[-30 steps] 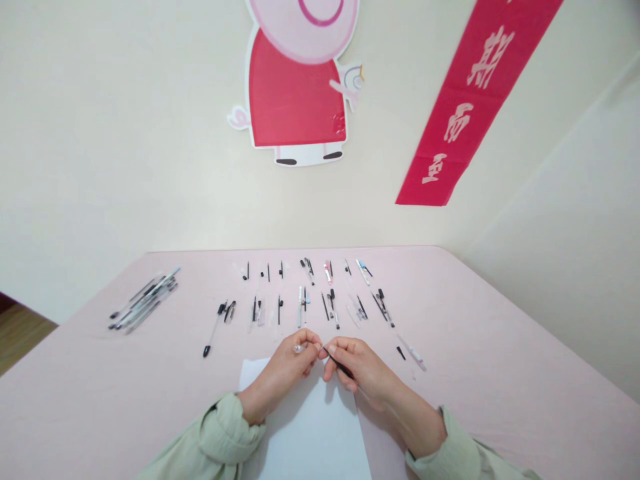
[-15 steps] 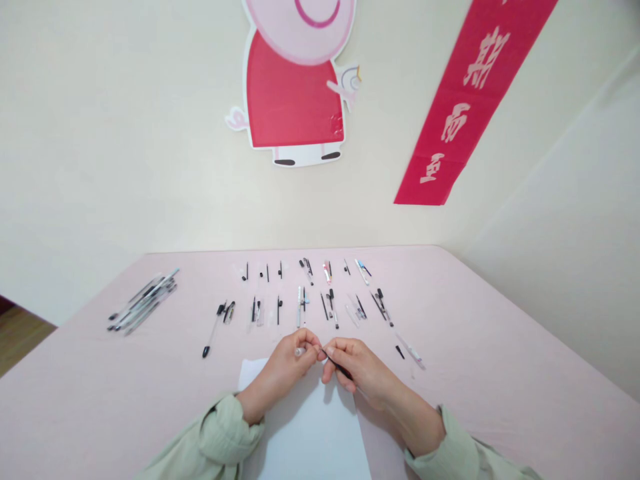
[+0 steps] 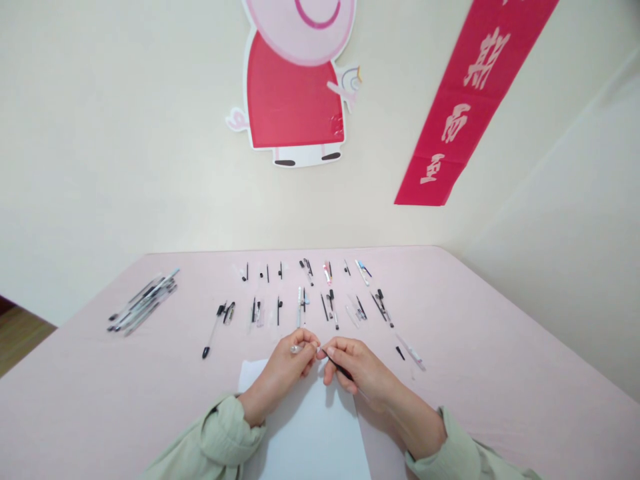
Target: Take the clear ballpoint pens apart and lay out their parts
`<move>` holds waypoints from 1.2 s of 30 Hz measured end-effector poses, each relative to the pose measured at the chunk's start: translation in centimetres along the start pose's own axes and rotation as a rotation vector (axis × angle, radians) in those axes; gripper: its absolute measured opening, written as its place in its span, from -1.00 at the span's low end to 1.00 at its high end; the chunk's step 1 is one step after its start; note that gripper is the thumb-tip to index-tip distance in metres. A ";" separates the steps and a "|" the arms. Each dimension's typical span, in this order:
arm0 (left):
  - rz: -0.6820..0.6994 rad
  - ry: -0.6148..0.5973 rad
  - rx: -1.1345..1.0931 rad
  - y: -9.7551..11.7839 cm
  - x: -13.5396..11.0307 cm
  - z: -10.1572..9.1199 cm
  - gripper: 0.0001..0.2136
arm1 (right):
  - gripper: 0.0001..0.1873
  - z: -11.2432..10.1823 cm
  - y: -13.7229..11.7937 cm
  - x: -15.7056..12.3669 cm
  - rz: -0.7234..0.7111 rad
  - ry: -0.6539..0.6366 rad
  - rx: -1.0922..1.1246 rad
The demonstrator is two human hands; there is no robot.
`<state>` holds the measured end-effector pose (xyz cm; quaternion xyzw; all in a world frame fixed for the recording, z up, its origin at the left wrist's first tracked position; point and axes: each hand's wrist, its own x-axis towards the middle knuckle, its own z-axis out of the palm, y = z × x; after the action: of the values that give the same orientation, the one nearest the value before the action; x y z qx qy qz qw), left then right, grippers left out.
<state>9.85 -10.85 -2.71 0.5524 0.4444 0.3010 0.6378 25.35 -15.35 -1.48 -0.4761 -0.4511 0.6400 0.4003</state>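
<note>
Over the top of a white sheet of paper [image 3: 315, 427], my two hands are close together. My left hand [image 3: 297, 353] pinches a small clear and silvery piece [image 3: 297, 349], perhaps a pen part; the fingers cover most of it. Between the thumb and fingers of my right hand [image 3: 355, 363] lies a black pen refill [image 3: 340, 368], its thin end pointing at the left fingertips. A small gap shows between the fingertips of both hands. Just beyond them, pens taken apart lie in two rows, among them a black refill with a cap [image 3: 279, 310].
A pile of pens [image 3: 145, 303] lies at the left on the pink tabletop [image 3: 125, 400]. A clear pen with a black cap [image 3: 213, 333] stands apart nearer me. On the right are a white pen barrel [image 3: 410, 350] and a small black cap [image 3: 400, 353]. A wall closes off the back.
My left fingertips have drawn slightly left, so the gap to the refill's tip is a little wider. Everything on the table lies as before.
</note>
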 end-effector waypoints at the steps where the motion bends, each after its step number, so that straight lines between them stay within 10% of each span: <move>1: -0.009 -0.005 0.000 0.0 0.0 0.0 -0.84 | -0.65 0.0 0.0 0.0 -0.002 -0.002 0.004; 36: -0.019 0.016 -0.072 0.7 -0.6 0.3 -0.74 | -0.78 0.1 0.4 0.6 -0.031 0.092 -0.087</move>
<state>9.95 -11.33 -1.91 0.5223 0.4438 0.3151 0.6565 25.14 -14.94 -2.02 -0.5149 -0.4669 0.5909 0.4096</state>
